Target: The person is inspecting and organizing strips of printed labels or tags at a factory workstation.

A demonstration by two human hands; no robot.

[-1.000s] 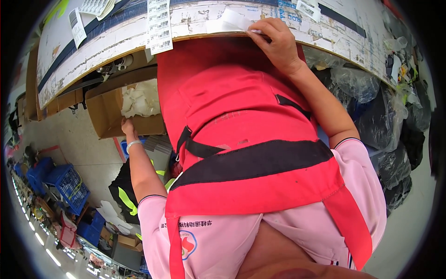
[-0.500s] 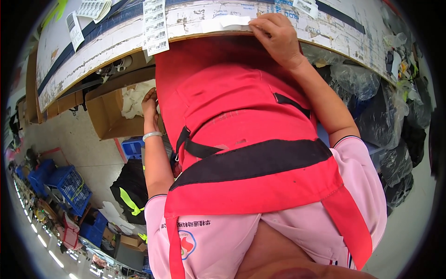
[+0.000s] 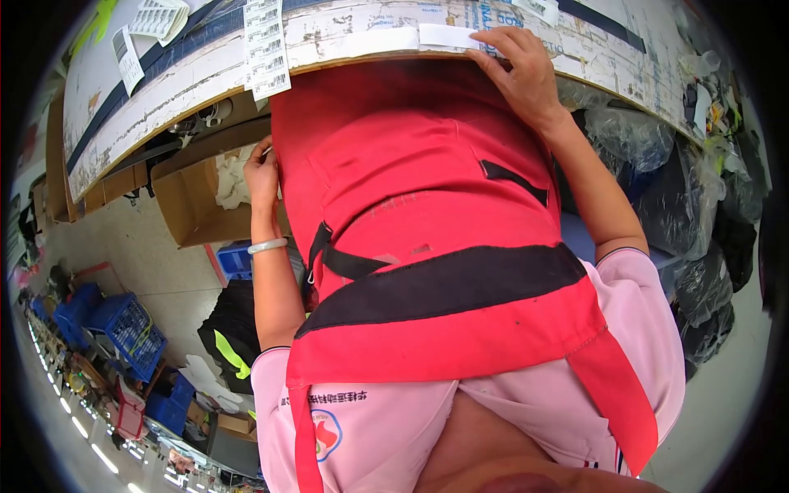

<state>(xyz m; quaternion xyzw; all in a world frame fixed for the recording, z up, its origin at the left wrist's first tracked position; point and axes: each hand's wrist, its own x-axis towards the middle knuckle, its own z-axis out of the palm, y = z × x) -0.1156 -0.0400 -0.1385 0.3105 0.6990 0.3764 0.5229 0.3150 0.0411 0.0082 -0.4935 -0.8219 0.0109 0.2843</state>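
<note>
My right hand (image 3: 526,78) is at the front edge of the worn white tabletop. Its thumb and fingertips close on the right end of a short white strip (image 3: 446,37), which lies against the board. A longer white strip (image 3: 374,42) lies just left of it, its end close to the held one. My left hand (image 3: 261,177), below a bracelet, hangs lower, beside the red apron (image 3: 427,164) and in front of a cardboard box. Its fingers are curled together, and whatever may be between them is too small to make out. Further left, a barcode label sheet (image 3: 267,49) hangs over the table's edge.
More labels (image 3: 130,62) lie on the tabletop (image 3: 185,78) at the left. Under it stands an open cardboard box (image 3: 185,201) with white material inside. Clear and dark plastic bags (image 3: 678,201) crowd the right side. Blue crates (image 3: 127,329) stand on the floor at the far left.
My right hand has moved slightly right, and the short white strip now lies straighter and apart from the longer one. My left hand has risen a little, its fingers more drawn in.
</note>
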